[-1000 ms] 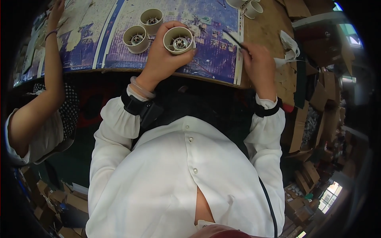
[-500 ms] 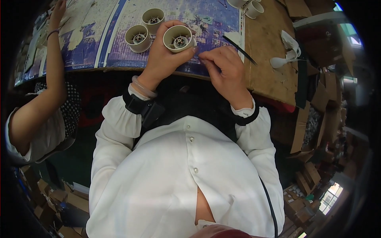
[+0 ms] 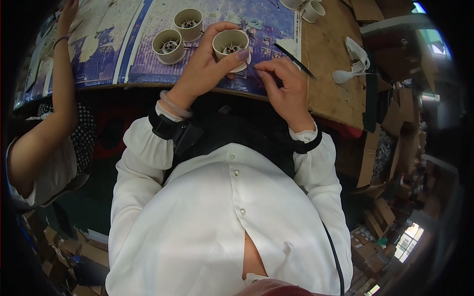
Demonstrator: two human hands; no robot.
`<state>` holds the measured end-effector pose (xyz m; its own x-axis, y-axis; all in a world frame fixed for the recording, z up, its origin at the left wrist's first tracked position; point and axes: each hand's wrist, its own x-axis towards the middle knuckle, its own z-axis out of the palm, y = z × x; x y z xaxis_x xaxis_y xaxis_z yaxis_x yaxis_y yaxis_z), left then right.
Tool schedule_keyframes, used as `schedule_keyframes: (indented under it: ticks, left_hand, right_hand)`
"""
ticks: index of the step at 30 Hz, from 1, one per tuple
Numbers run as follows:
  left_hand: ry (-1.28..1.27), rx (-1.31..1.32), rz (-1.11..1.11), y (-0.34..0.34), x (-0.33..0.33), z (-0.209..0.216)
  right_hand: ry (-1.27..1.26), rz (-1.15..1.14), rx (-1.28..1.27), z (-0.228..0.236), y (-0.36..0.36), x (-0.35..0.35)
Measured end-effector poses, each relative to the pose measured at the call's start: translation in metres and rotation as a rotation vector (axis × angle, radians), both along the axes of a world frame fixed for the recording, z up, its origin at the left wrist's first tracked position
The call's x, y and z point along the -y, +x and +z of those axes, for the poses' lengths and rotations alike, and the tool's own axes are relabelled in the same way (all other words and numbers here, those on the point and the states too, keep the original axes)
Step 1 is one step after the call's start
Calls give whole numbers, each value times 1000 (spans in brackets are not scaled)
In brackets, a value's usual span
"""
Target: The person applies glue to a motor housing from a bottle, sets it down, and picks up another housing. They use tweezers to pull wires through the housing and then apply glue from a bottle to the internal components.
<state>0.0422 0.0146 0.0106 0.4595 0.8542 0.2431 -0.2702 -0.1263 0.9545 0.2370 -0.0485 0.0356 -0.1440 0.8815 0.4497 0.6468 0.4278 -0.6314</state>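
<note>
My left hand (image 3: pixel 200 71) grips a cream-coloured round fan housing (image 3: pixel 230 38) above the table's near edge. Its thumb presses over the rim, and a small motor with thin vanes shows inside. Just right of the housing is my right hand (image 3: pixel 288 88), thumb and forefinger brought together in a pinch near a thin dark strand at the housing's side. Whatever those fingertips hold is too small to make out. Two similar fan housings, one nearer (image 3: pixel 168 53) and one farther (image 3: pixel 188 31), stand open side up to the left of my left hand.
A slim black pointed tool (image 3: pixel 295 60) lies right of my right hand. Farther right are a white spoon-shaped piece (image 3: pixel 344 76) and a crumpled white wrapper (image 3: pixel 356 53) on brown board. More cream cups (image 3: pixel 313 11) stand at the back. A co-worker's arm (image 3: pixel 65 93) reaches in at left.
My left hand has shifted the fan housing slightly to the right, and its thumb now lies farther over the rim. My right hand's fingertips have drawn a little to the right.
</note>
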Motion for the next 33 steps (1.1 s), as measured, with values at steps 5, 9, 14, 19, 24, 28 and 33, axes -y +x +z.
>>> schedule_keyframes:
  ticks: [5, 9, 14, 19, 24, 28, 33]
  left_hand:
    - [-51, -62, -21, -2, -4, -3]
    - [-52, 56, 1, -1, -7, -13]
    - [-91, 131, 13, 2, -7, -16]
    - [-69, 93, 22, 2, -7, -14]
    - [-63, 100, 13, 1, -5, -13]
    - [-57, 99, 33, 0, -4, -13]
    - [20, 45, 27, 1, -2, -10]
  right_hand:
    - [12, 30, 67, 3, 0, -1]
    - [122, 54, 77, 8, -2, -5]
    - [295, 5, 150, 18, -19, -4]
    - [292, 36, 195, 4, -17, -5]
    - [165, 23, 32, 1, -17, -5]
    - [51, 6, -79, -1, -17, -6]
    - [279, 72, 209, 0, -13, -11]
